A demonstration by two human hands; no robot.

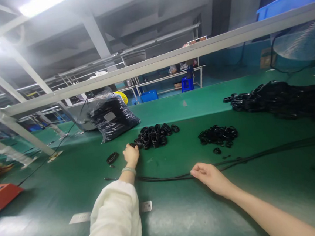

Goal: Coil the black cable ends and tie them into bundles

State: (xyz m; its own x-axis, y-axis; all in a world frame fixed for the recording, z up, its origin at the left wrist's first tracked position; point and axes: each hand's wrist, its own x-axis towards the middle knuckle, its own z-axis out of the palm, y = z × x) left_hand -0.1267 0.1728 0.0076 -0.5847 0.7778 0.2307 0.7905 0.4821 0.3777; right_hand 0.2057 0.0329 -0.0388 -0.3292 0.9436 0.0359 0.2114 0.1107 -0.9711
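My left hand (131, 155) reaches to the near left edge of a pile of coiled black cables (154, 136). Its fingers close on a coiled cable (133, 145), mostly hidden by the hand. A single tied cable coil (112, 158) lies left of that hand. My right hand (206, 174) is at the long black cables (166, 178) stretched across the green table, its fingertips pinched on them; the exact grip is partly hidden. Beyond it lies a heap of small black loops (218, 134), with a few loose pieces (216, 151) near it.
A large mound of black cables (283, 98) lies at the right. A clear plastic bag of black items (114, 114) stands at the back left. A steel ruler (146, 206) lies under my left sleeve. A red device (3, 197) sits at the left edge. A shelf rail (152, 65) crosses above.
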